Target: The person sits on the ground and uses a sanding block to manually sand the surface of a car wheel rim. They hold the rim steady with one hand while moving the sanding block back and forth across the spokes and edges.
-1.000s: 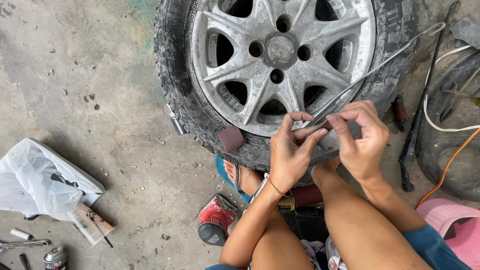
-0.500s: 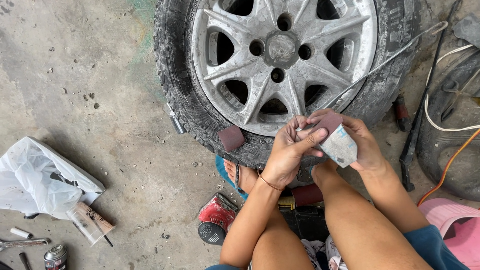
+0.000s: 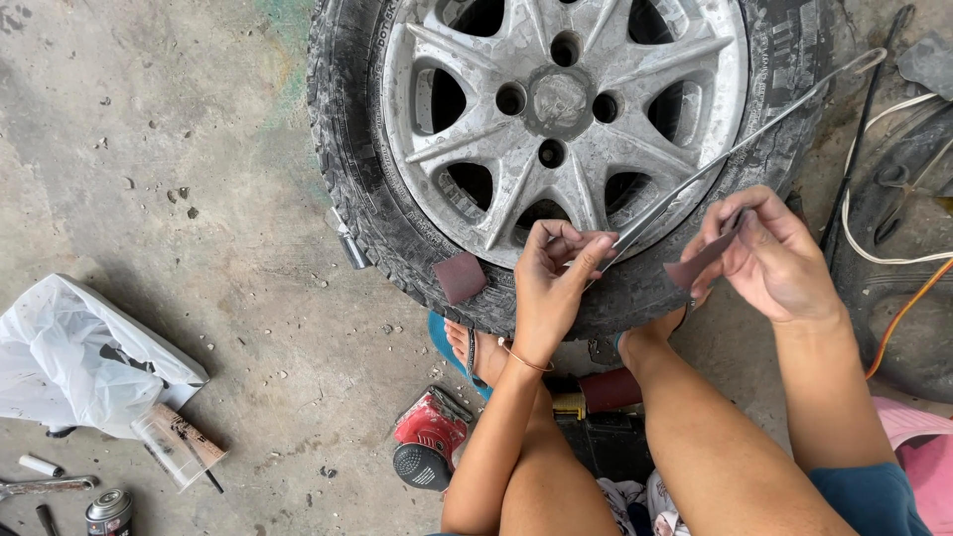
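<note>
Bare concrete floor (image 3: 199, 149), stained and scattered with small debris, forms the work surface. A car wheel (image 3: 566, 129) with a silver alloy rim lies flat on it, directly ahead of the seated person's knees.

Left hand (image 3: 551, 283): fingers pinched together over the tyre's near sidewall, gripping the lower end of a long thin metal rod (image 3: 735, 149). The rod runs diagonally up and to the right across the rim and ends in a loop near the tyre's far edge.

Right hand (image 3: 769, 258): closed on a small dark reddish patch (image 3: 700, 266), held by thumb and fingertips just beside the rod and clear of the tyre.

A second reddish patch (image 3: 460, 276) rests on the sidewall, left of the left hand.

Surroundings: a white plastic bag (image 3: 79, 357), a clear tube (image 3: 179, 447), a small can (image 3: 107, 511) at lower left; a red power tool (image 3: 429, 442) near the sandalled foot; cables (image 3: 893, 248) at right.

Hazards, as judged from this position:
- The patch is held by a light pinch. A slackened grip would probably drop it onto the gritty floor and foul its face.
- The rod is held at one end only. A slip of the left fingers could let it swing across the rim.
- The loose patch on the curved sidewall may slide off if the wheel is nudged.
</note>
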